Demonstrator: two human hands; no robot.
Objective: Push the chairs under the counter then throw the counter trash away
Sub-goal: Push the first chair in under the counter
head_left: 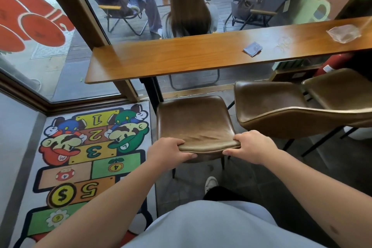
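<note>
A brown leather chair (194, 121) stands in front of me, its seat partly short of the wooden counter (181, 58). My left hand (171, 152) grips the left end of its backrest top and my right hand (252, 147) grips the right end. A second brown chair (281, 106) stands to the right, pulled out from the counter, and a third chair (342, 90) sits beyond it. On the counter lie a folded blue-grey paper (253, 48) and a crumpled clear plastic wrapper (343, 34) near the right end.
A black counter leg (152, 92) stands just left of the chair. A colourful hopscotch rug (84, 159) covers the floor at left. A glass window (60, 46) runs behind the counter, with people seated outside. My white shoe (211, 184) is under the chair's back.
</note>
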